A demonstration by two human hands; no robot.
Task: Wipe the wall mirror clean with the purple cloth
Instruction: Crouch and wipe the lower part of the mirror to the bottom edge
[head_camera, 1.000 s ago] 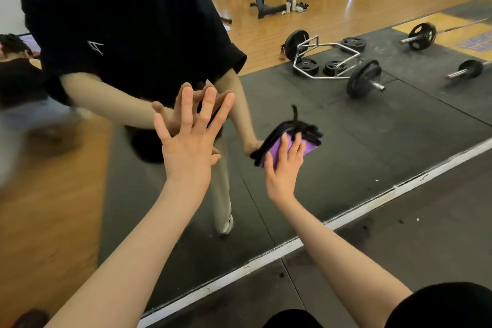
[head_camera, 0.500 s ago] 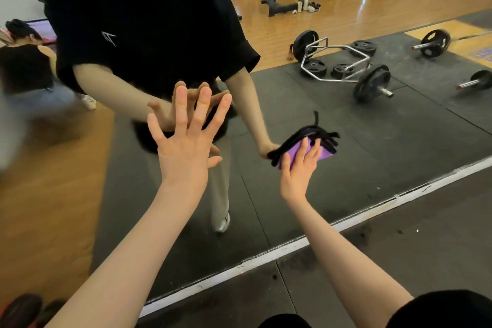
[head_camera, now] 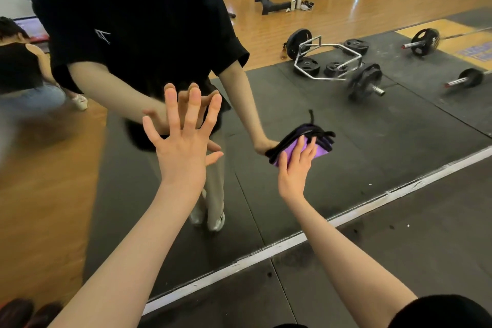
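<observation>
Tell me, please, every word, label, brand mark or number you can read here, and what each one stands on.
No text can be read.
White logo on the black T-shirt reflected in the mirror: an angular mark, no letters legible.
Purple lettering on the yellow floor mat, also a reflection: too blurred to read.
Weight plates: any markings are too small to read.
Purple cloth: no label visible.

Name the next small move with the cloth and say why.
Probably sweep the right hand sideways, pressing the purple cloth across the mirror: the cloth already lies flat on the glass low near its bottom edge, and the left hand is braced there, fingers spread.
</observation>
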